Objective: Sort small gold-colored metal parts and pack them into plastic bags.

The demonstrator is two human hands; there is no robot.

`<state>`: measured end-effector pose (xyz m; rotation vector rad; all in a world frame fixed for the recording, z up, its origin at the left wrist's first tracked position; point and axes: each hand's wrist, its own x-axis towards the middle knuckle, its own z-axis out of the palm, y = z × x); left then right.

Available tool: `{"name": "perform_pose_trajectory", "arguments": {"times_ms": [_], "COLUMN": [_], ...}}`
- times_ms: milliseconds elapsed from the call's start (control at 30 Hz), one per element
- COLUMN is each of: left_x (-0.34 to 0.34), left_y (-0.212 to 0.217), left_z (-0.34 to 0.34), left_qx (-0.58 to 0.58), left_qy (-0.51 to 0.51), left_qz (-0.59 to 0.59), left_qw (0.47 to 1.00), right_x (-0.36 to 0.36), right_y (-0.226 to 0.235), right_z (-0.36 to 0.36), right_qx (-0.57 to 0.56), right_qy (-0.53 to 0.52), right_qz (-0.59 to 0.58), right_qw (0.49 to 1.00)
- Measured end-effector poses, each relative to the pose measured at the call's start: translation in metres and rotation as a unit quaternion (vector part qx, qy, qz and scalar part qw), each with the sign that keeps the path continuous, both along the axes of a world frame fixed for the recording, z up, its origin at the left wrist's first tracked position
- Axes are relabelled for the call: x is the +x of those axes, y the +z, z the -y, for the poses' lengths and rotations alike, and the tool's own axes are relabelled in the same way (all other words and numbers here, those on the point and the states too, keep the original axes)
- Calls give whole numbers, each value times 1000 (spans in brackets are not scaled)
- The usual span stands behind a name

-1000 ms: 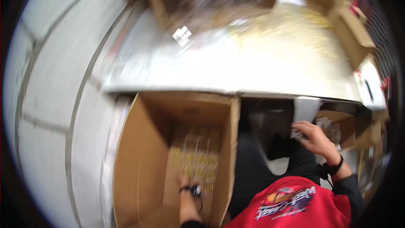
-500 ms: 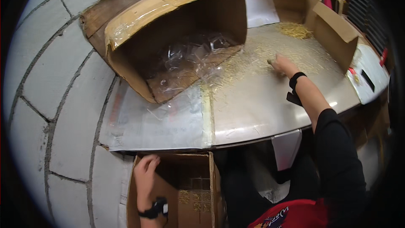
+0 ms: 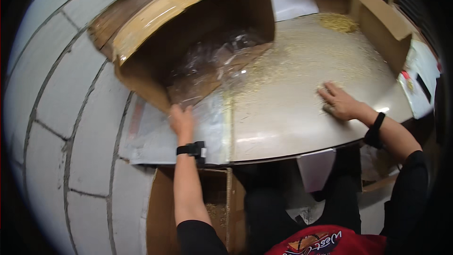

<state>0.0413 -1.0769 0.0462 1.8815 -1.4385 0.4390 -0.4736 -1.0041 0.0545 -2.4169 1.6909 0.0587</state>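
Below the table edge, at six o'clock, an open cardboard box (image 3: 163, 212) stands on the floor. At nine o'clock the left hand (image 3: 181, 120) lies flat on the grey table (image 3: 283, 118), fingers at the tipped carton's (image 3: 188, 33) lower rim. At three o'clock the right hand (image 3: 339, 104) presses, fingers loosely spread, on scattered yellow grains (image 3: 302, 54); clear plastic (image 3: 212, 63) fills the carton.

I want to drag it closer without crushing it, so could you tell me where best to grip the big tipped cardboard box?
Grip the lower front edge of the cardboard box, beside the left hand. It lies on its side, opening toward you, so come from the front.
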Motion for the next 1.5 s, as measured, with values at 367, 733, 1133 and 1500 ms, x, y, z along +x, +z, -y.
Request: {"name": "perform_pose_trajectory", "arguments": {"times_ms": [367,733,1133,1500], "left_x": [-44,-39,-91,-190], "left_y": [-3,25,27,-10], "left_z": [-28,-30,0,-262], "left_qx": [-2,56,51,157], "left_qy": [-110,-152,-66,-299], "left_qz": [-112,6,-61,-708], "left_qw": [988,987,995,620], "right_x": [4,0,-21,28], "right_y": [-39,-22,-31,-15], "right_z": [-30,-47,-59,-60], "right_qx": [-158,-92,-75,-51], "right_qy": [-227,-63,-134,-115], "right_qz": [202,83,426,416], "right_qw": [940,990,892,901]}}
